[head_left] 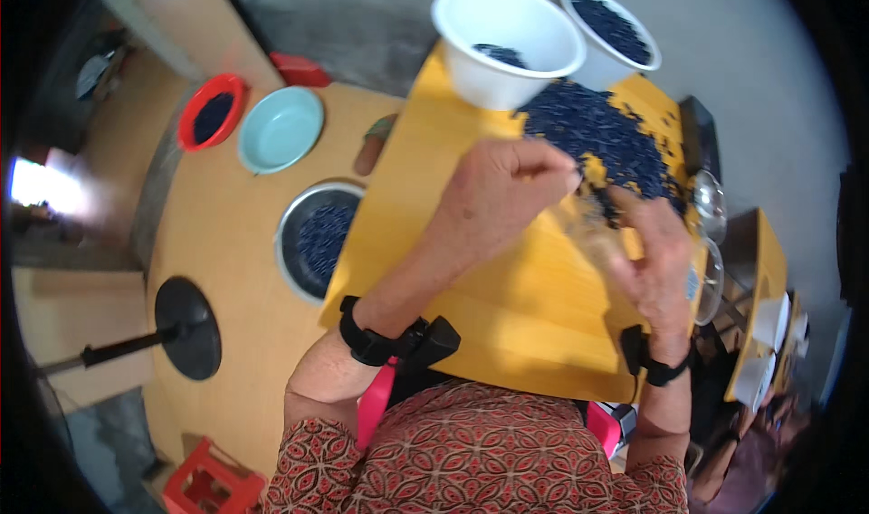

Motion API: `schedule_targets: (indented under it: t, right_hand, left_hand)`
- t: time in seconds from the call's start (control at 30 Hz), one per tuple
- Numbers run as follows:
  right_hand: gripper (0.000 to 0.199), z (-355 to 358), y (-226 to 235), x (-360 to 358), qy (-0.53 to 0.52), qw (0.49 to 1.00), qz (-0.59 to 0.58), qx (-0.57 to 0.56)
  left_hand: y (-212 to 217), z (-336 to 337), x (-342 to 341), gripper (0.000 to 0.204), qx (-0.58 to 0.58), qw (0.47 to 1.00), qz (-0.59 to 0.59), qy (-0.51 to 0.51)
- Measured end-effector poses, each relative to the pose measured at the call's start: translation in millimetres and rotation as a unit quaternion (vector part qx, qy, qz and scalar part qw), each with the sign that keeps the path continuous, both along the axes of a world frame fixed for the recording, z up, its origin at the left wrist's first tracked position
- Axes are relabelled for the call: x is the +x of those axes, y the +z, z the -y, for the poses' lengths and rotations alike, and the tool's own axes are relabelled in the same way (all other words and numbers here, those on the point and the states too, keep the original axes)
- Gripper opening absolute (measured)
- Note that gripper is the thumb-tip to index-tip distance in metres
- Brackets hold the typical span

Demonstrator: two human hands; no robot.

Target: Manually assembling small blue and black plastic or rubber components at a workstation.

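Observation:
A heap of small, slender dark-blue pieces (588, 120) is spread over the far right of the yellow table (507, 324). At the heap's near edge my left hand (502, 193) is closed, thumb and fingertips pressed together. A tiny dark bit shows at those fingertips, too small to name. My right hand (650, 256) is opposite it, fingers curved toward the pieces and smeared by motion; whether it grips anything does not show. Beyond the heap stand two white bowls: the left bowl (466, 66) holds a few pieces, the right bowl (593, 72) many.
Clear round containers (711, 283) line the table's right edge beside a black object (699, 134). Down to the left are a metal basin (288, 261) and red bowl (237, 89) with dark pieces, a light-blue basin (281, 129), a black round base (188, 328) and red stool (213, 482). Another person (751, 464) is at lower right.

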State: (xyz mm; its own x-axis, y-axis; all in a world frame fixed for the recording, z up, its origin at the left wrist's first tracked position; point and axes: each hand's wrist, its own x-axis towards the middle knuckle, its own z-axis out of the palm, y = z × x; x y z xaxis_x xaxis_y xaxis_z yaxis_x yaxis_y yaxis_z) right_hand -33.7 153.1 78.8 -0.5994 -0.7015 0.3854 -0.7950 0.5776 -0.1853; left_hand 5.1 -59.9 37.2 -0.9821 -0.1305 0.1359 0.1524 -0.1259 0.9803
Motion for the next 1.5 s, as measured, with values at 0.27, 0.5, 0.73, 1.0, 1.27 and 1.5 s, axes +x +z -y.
schedule_targets:
  t: [0.27, 0.5, 0.73, 1.0, 1.27, 1.5]
  right_hand:
    - [0.018, -21.9, 2.6, 8.4, -0.042, 0.998, -0.026, 0.032]
    - [0.013, -33.6, 2.2, 4.7, -0.046, 0.998, -0.021, 0.023]
    - [0.012, -54.5, -21.5, 3.6, -0.092, 0.995, 0.030, 0.011]
    - [0.010, -33.1, -34.7, -8.8, -0.101, 0.988, 0.098, -0.060]
    - [0.012, -0.3, -61.1, -44.2, -0.100, 0.994, 0.046, -0.009]
    - [0.013, 4.8, -61.1, -49.9, -0.067, 0.996, 0.024, -0.045]
  left_hand:
    - [-32.3, 151.8, 90.0, 0.025, -0.184, 0.926, 0.172, 0.280]
    - [-71.8, 176.3, 117.6, 0.035, -0.246, 0.904, 0.229, 0.265]
    - [34.5, 53.3, 54.0, 0.027, 0.048, 0.986, 0.158, 0.023]
    - [1.6, -32.9, -34.5, 0.023, 0.078, 0.988, 0.091, -0.095]
    - [-38.5, -38.3, -45.4, 0.018, 0.129, 0.980, 0.151, -0.009]
    - [-41.2, -35.1, -45.2, 0.018, 0.118, 0.984, 0.133, -0.014]
